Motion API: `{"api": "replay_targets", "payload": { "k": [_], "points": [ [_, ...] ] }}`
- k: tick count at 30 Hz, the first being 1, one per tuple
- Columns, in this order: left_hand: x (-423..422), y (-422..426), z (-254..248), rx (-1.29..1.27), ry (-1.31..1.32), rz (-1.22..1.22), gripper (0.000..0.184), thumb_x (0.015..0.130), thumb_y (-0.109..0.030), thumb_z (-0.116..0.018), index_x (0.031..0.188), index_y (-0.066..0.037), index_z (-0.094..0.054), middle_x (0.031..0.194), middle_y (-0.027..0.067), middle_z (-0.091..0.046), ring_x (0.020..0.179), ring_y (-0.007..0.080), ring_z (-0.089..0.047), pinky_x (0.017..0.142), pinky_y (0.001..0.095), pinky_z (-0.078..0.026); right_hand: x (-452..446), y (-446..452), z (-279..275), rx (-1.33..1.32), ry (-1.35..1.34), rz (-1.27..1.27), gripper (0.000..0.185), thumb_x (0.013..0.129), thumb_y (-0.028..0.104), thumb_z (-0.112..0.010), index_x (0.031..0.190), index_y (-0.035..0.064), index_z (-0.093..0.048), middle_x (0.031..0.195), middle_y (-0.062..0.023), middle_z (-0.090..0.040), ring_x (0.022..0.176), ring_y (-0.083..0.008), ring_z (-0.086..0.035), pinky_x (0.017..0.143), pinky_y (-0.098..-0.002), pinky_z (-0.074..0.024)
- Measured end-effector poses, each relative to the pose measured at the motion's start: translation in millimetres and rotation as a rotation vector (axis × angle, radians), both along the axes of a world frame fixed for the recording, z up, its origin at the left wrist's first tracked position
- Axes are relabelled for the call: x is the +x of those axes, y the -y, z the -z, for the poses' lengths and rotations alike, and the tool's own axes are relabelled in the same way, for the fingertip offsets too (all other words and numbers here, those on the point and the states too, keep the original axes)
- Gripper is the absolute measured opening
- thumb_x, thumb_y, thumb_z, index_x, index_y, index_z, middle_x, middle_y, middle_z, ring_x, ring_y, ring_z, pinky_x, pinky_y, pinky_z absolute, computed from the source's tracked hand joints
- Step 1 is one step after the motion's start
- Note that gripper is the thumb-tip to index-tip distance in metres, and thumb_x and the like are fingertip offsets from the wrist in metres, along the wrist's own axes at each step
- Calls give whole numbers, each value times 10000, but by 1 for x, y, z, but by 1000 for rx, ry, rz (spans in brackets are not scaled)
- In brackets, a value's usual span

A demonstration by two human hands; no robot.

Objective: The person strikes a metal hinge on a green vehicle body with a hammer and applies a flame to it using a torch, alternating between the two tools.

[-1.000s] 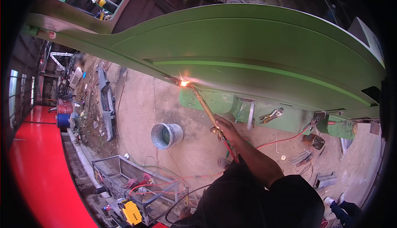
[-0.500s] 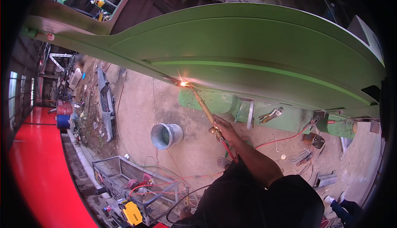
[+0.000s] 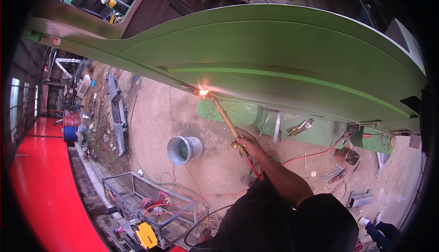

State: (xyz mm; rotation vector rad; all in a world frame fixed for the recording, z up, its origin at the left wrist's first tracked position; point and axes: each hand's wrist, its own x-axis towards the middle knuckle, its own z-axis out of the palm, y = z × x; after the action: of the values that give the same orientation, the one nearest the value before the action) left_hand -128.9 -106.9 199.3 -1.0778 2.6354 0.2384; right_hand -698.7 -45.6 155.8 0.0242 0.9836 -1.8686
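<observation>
My right hand (image 3: pixel 249 143) is closed round the handle of a brass gas torch (image 3: pixel 224 117). The torch slants up and left, its tip at the lower edge of a large green vehicle panel (image 3: pixel 274 46). A bright orange flame with sparks (image 3: pixel 203 92) glows there and hides the exact contact. Red and green hoses run from the torch's rear toward my dark clothing. Low in the view, my left hand (image 3: pixel 205 235) shows only in part beside a thin upright piece; its grip is too small to make out.
A grey bucket (image 3: pixel 184 150) stands on the concrete floor below the panel. Locking pliers (image 3: pixel 300 127) lie on a green ledge. A metal frame cart (image 3: pixel 151 201) with hoses and a yellow box (image 3: pixel 146 235) is lower left. Another person's shoes (image 3: pixel 364 221) appear lower right.
The torch and my right hand stay almost in place. The flame at the tip flickers slightly in shape and brightness.
</observation>
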Motion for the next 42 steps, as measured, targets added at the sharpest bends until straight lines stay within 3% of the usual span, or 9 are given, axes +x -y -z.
{"api": "replay_targets", "payload": {
  "k": [6, 8, 9, 11, 14, 19, 24, 38, 42],
  "points": [
    [11, 1, 15, -38, 5, -24, 282, 837, -248, -682, 1053, -67, -697, 1015, 237, -677, 938, 428, -659, 798, 489, -539, 3, 2, 4, -19, -19, 6, 615, 949, 187, -549, 1510, 88, -316, 915, -109, -680, 507, -126, -546, 449, -269, -480],
    [13, -1, 20, 24, -118, -372, 278, 835, -247, -686, 1046, -67, -700, 1012, 238, -678, 934, 425, -660, 797, 488, -540, 4, 3, 5, -21, -9, 10, 606, 953, 187, -545, 1508, 89, -322, 911, -109, -679, 507, -125, -545, 450, -269, -480],
    [18, 1, 25, 23, -118, -372, 278, 835, -247, -686, 1046, -67, -700, 1012, 238, -678, 934, 425, -660, 797, 488, -540, 4, 3, 6, -22, 1, 14, 598, 956, 188, -541, 1506, 89, -328, 908, -109, -677, 506, -124, -544, 451, -270, -480],
    [33, 5, 35, -112, -104, -10, 272, 817, -238, -690, 1033, -72, -704, 1010, 227, -679, 921, 418, -664, 789, 487, -541, 1, 1, -4, -25, 19, 3, 587, 962, 196, -532, 1504, 89, -333, 906, -109, -676, 510, -125, -546, 453, -271, -482],
    [15, 2, 14, -69, -49, 23, 271, 781, -223, -702, 1009, -77, -709, 1010, 213, -678, 902, 409, -668, 776, 484, -544, 0, 2, -8, 1, 19, -10, 568, 976, 223, -512, 1500, 86, -341, 902, -109, -674, 515, -125, -548, 457, -273, -487],
    [13, -1, 18, -118, -103, 12, 296, 748, -230, -712, 1003, -79, -705, 1010, 209, -673, 879, 411, -668, 760, 483, -543, 6, 6, 3, 13, -37, 4, 584, 959, 208, -495, 1505, 80, -330, 912, -113, -675, 519, -126, -551, 471, -273, -501],
    [27, 9, 26, -60, -137, 83, 318, 746, -250, -711, 1006, -68, -695, 1005, 225, -667, 864, 425, -663, 751, 484, -540, 4, 4, 5, -96, 24, 3, 774, 792, 77, -488, 1530, 61, -256, 960, -153, -672, 534, -142, -575, 486, -284, -521],
    [10, 14, 8, 82, -19, 104, 345, 747, -223, -699, 1045, -54, -660, 993, 254, -653, 896, 454, -643, 765, 512, -522, 0, 0, 15, -196, 156, 14, 790, 791, 87, -469, 1539, 70, -215, 1007, -222, -669, 503, -173, -585, 487, -298, -526],
    [53, 23, 48, 98, 61, -1, 339, 744, -216, -698, 1047, -66, -670, 1004, 245, -656, 896, 441, -650, 759, 503, -531, -2, -3, 11, -189, 186, 12, 765, 798, 65, -455, 1534, 88, -251, 988, -192, -663, 502, -142, -559, 484, -280, -515]
  ]
}}
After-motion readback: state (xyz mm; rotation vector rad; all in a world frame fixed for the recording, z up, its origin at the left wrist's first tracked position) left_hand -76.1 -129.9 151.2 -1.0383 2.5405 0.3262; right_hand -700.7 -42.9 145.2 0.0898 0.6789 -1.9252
